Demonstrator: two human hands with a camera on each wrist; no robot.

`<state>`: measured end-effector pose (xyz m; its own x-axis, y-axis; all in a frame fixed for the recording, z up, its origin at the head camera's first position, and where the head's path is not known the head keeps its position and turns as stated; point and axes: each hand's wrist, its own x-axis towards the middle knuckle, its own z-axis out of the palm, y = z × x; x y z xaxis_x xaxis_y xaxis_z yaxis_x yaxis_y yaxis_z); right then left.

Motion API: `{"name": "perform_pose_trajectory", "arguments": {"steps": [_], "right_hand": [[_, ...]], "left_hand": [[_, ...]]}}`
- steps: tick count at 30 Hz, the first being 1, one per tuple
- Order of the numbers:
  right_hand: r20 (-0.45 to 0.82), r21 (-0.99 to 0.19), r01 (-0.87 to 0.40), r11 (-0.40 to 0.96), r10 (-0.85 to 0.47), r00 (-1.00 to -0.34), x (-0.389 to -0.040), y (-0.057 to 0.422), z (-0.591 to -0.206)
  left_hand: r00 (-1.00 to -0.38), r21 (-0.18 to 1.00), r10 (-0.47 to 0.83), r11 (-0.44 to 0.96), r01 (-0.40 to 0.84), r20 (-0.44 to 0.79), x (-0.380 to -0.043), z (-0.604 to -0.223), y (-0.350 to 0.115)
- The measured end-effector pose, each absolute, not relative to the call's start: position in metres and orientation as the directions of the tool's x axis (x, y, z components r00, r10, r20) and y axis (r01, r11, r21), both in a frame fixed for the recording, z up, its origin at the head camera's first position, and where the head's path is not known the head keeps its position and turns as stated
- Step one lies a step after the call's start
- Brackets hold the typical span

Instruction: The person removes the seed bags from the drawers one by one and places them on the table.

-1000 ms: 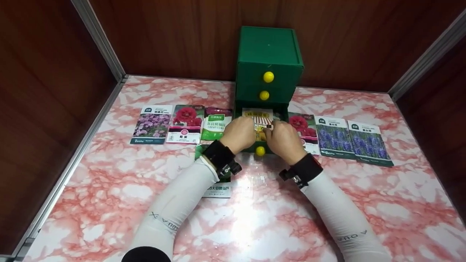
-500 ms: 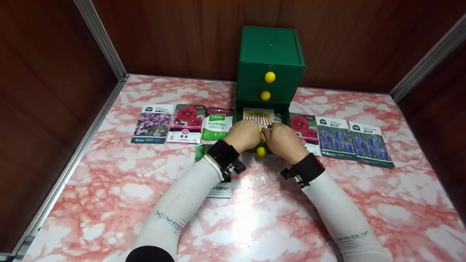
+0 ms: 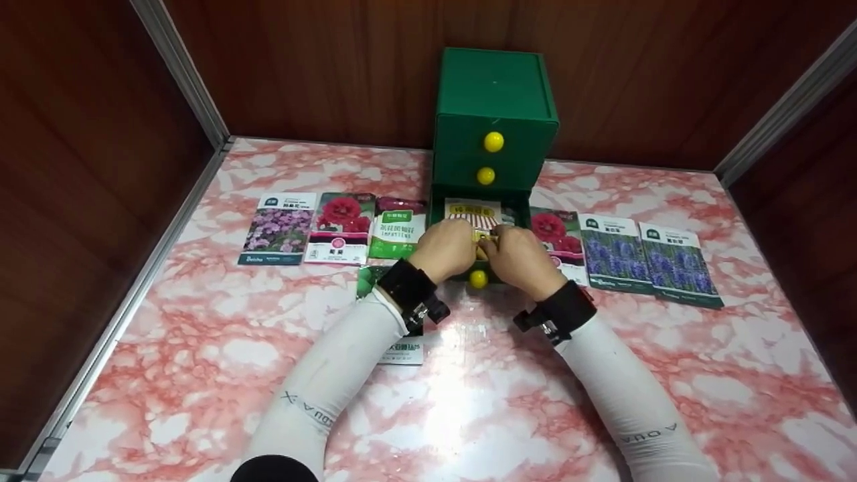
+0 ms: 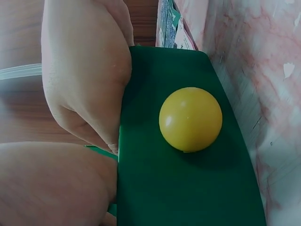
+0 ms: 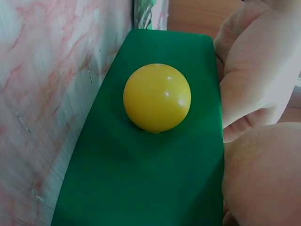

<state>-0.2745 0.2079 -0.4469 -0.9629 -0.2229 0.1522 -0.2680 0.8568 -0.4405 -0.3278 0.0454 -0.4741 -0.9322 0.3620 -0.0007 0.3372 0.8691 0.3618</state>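
Both hands reach into the pulled-out bottom drawer of a small green cabinet (image 3: 495,84). A packet with a yellow label and red-and-white stripes (image 3: 474,210) lies in that drawer. My left hand (image 3: 442,251) is bent over the packet's left side, and my right hand (image 3: 525,262) is over its right side, thumb pointing inward. In the wrist views, the drawer front (image 4: 155,183) with its yellow knob (image 5: 157,98) hides most fingertips, so I cannot tell whether they pinch the packet. Two upper drawers, with yellow knobs (image 3: 493,142), stay closed.
Left of the cabinet lie a purple-flower packet (image 3: 278,229), a red-flower packet (image 3: 340,227) and a green packet (image 3: 398,231). Another packet (image 3: 402,351) is partly under the left forearm. Right are a red-flower packet (image 3: 552,227) and two lavender packets (image 3: 616,251). Wooden panels (image 3: 321,73) stand behind.
My left hand has shifted slightly right and down, closer to the right hand, over the packet. The right hand stays almost in place. The drawer and the packets around it have not moved.
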Motion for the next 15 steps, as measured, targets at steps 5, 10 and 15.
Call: {"name": "perform_pose_trajectory", "arguments": {"steps": [5,10,15], "right_hand": [[0.191,-0.476,-0.280,0.834,-0.213,-0.958,-0.273,0.209,-0.444],[0.195,-0.532,-0.270,0.803,-0.195,-0.961,-0.273,0.211,-0.440],[0.239,-0.574,-0.271,0.773,-0.159,-0.958,-0.275,0.215,-0.435]], "left_hand": [[-0.933,0.381,0.350,0.854,0.353,0.081,-0.312,-0.458,0.041],[-0.942,0.428,0.328,0.842,0.328,0.075,-0.291,-0.429,0.033],[-0.943,0.489,0.295,0.807,0.331,0.151,-0.290,-0.425,0.022]]}}
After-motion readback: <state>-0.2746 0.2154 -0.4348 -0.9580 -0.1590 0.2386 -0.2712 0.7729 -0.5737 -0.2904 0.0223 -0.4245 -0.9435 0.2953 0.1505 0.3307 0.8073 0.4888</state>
